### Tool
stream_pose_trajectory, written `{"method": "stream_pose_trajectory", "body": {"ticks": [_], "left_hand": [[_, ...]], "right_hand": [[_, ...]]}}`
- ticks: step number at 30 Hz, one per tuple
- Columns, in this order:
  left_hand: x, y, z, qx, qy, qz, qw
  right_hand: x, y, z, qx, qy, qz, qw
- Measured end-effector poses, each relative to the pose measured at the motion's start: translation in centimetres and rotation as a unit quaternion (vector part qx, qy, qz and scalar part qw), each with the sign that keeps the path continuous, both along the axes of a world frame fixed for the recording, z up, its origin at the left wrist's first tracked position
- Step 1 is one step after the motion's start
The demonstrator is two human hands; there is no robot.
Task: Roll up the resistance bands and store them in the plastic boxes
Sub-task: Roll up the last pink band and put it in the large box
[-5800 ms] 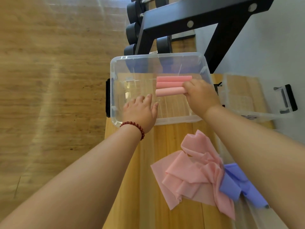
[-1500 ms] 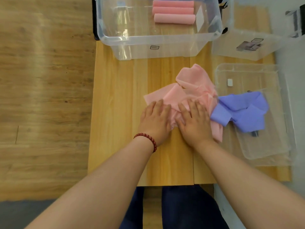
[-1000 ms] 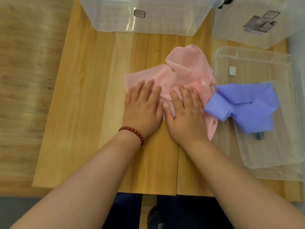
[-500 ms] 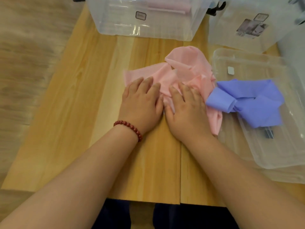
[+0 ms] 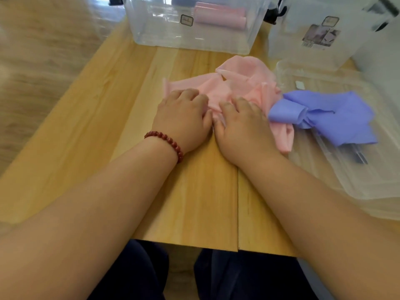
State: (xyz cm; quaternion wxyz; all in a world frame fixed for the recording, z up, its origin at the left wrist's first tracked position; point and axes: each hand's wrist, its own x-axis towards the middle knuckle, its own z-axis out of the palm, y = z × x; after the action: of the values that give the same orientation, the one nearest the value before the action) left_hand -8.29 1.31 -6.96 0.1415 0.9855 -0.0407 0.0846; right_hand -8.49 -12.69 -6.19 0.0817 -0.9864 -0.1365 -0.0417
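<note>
Pink resistance band (image 5: 238, 83): thin, crumpled sheet on pale wooden counter (image 5: 108, 126). Left hand (image 5: 184, 120) and right hand (image 5: 242, 126), side by side, fingers curled, grip its near edge.

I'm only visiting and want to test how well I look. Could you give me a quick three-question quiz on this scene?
1. Multiple choice: what do the left hand and right hand both touch? A a towel; B the loose pink band; C a bottle.
2. True or false: the purple band lies mostly on a clear lid, outside the boxes.
3. Fill in: the rolled pink bands lie in the clear ____.
Key: 1 B. 2 true. 3 box.
</note>
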Motion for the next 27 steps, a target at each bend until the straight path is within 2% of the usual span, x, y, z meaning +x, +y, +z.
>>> {"method": "stream_pose_trajectory", "body": {"ticks": [8, 13, 27], "left_hand": [[-1.3, -0.8, 1.3, 0.029, -0.022, 0.0, 0.999], [-2.4, -1.7, 1.9, 0.036, 0.008, 0.009, 0.999], [-7.6, -3.3, 1.6, 0.015, -0.009, 0.02, 1.0]], "right_hand": [[-1.4, -0.5, 1.1, -0.037, 0.032, 0.007, 0.999], [-3.2, -2.3, 1.2, -0.038, 0.064, 0.014, 0.997], [-9.0, -4.5, 1.6, 0.053, 0.089, 0.042, 0.994]]}}
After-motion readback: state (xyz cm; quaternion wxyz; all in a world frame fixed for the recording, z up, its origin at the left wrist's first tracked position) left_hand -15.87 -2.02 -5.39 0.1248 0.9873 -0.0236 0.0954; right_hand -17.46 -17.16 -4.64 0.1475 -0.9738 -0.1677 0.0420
